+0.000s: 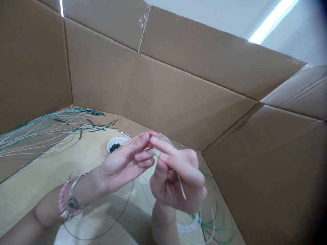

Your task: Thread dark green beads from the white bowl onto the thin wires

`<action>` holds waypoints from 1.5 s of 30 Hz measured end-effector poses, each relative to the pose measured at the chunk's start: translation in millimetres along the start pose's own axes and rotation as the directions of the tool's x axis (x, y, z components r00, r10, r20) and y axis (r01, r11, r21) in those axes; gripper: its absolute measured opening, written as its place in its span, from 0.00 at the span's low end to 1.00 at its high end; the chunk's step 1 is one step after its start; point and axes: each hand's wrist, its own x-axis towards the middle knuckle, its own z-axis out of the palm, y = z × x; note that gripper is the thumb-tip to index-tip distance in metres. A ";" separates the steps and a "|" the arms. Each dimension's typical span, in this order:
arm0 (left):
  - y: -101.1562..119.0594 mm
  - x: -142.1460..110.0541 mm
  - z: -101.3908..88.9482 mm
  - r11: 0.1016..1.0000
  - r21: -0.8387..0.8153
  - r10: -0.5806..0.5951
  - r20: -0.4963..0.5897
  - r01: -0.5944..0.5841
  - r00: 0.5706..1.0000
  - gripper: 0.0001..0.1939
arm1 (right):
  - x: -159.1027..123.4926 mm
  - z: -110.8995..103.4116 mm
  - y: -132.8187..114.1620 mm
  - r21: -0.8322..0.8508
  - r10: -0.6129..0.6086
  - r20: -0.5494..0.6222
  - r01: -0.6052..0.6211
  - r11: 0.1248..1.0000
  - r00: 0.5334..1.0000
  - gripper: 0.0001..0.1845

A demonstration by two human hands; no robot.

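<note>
1. While both hands are up mid-frame, the left hand (122, 165) pinches a tiny dark bead (150, 136) between its top fingertips, with the other fingers loosely curled.
2. Right hand (176, 180) is bunched up around a thin green wire (155, 154), right beside the bead. Can't tell if the wire goes through it. A pale wire end (182, 188) pokes out below those fingers.
3. Left wrist has a watch (73, 201) and a pink beaded bracelet (61, 200).
4. Just past the left hand sits a white bowl (112, 142) of dark beads.
5. Long beaded strands (51, 129) sprawl across the table (76, 170) at left, and a white-and-green wire coil (189, 226) lies lower right. Cardboard walls (178, 95) box it all in.
</note>
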 end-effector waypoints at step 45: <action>-3.4 9.6 -16.5 0.590 0.590 0.523 0.240 -0.551 0.818 0.02 | -6.0 9.5 2.0 0.031 0.166 -0.008 -0.166 0.986 0.986 0.08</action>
